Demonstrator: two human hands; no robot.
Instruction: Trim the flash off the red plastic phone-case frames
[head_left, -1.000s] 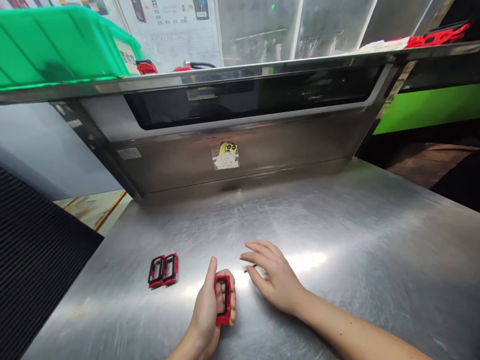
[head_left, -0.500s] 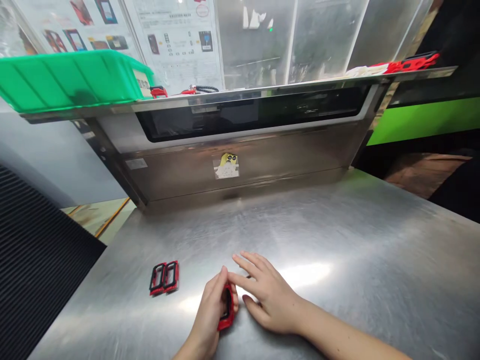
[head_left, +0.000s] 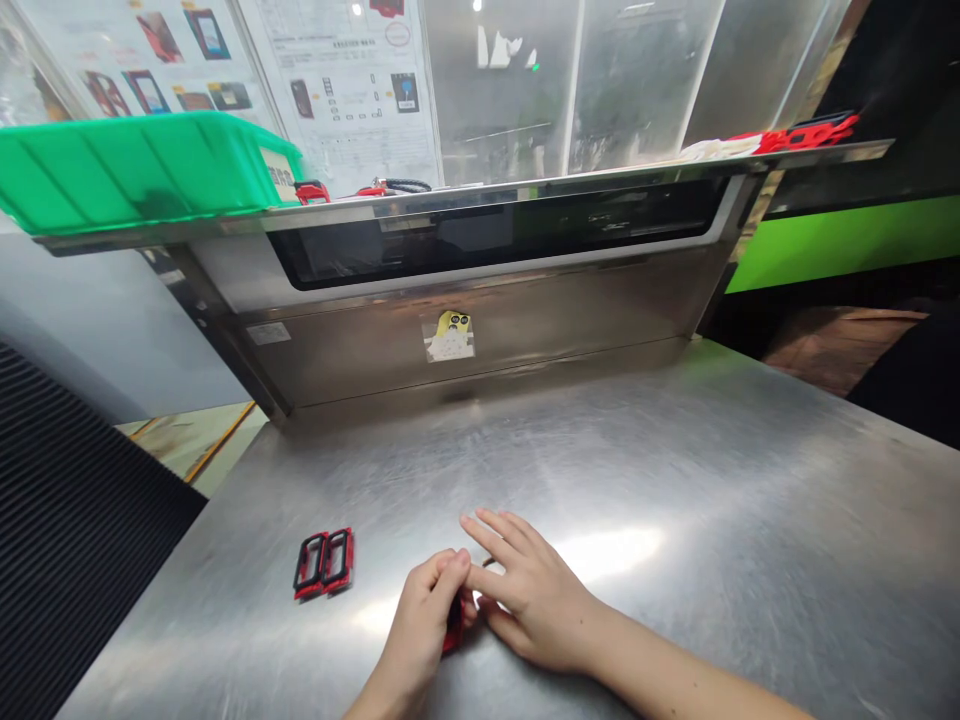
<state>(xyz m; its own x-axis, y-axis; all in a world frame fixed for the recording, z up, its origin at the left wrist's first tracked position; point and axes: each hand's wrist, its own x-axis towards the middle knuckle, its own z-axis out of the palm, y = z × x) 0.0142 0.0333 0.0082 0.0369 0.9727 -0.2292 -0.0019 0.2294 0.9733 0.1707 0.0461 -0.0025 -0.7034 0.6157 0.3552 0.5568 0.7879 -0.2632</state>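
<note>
My left hand (head_left: 424, 620) is closed round a small red frame (head_left: 453, 640) with a black inner rim, low over the metal table. Its thumb and fingers hide most of the frame. My right hand (head_left: 532, 590) is beside it, palm down, fingers stretched and apart. The right index fingertip meets the left thumb, and the right thumb is close to the held frame. A thin dark curved strip (head_left: 491, 563) shows between the right fingers; its kind I cannot make out. Two similar red and black frames (head_left: 324, 563) lie side by side on the table to the left.
The metal table (head_left: 675, 480) backs onto a panel with a shelf (head_left: 487, 198) above. On that shelf stand a green bin (head_left: 142, 170) and, at the right, red parts (head_left: 810, 132). A yellow and white sticker (head_left: 451, 337) is on the back panel. Black ribbed material (head_left: 67, 540) borders the left.
The left thumb has come over the frame, covering more of it, and meets the right index finger. The right hand has shifted slightly. The view has moved a little.
</note>
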